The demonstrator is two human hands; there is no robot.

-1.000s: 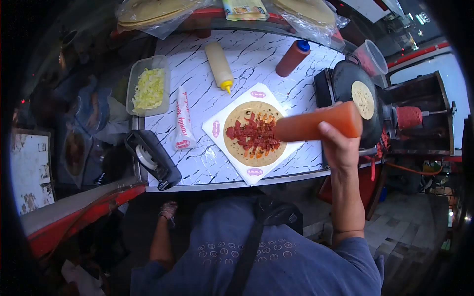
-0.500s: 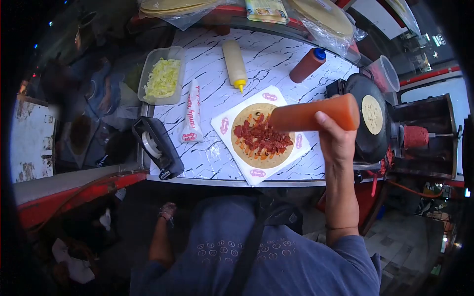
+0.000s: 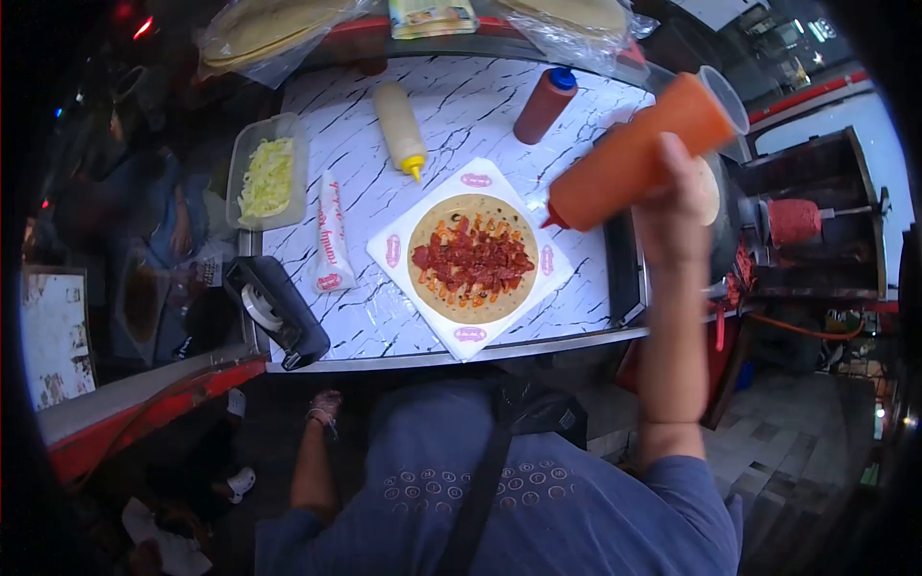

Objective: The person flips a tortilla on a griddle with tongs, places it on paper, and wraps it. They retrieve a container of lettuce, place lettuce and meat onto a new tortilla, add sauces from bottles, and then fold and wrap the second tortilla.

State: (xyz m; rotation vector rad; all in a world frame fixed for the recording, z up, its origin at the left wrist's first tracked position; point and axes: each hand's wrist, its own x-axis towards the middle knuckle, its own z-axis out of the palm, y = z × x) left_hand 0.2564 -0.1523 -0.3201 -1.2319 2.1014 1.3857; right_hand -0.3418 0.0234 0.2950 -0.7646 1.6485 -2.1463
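Observation:
My right hand (image 3: 680,206) is wrapped around an orange squeeze bottle (image 3: 629,154), which tilts with its red nozzle pointing down and left. The nozzle is beside the paper sheet (image 3: 470,334), to the right of the flatbread. Strips of dark red meat (image 3: 475,257) lie on the round flatbread (image 3: 461,305), with orange sauce among them. Below the table edge hangs my left hand (image 3: 327,406), away from the food; its fingers are too small and dim to read.
A pale yellow-capped bottle (image 3: 397,125), a blue-capped bottle (image 3: 545,106), a tub of shredded lettuce (image 3: 236,173), a wrapped roll (image 3: 331,235) and a black tape dispenser (image 3: 279,312) stand around the sheet. At right, meat on a spit (image 3: 795,221) is beside the griddle.
My right hand has moved up and right with the orange bottle, off the flatbread. The bottle has turned nozzle-down. The whole view has shifted, with table things now further left.

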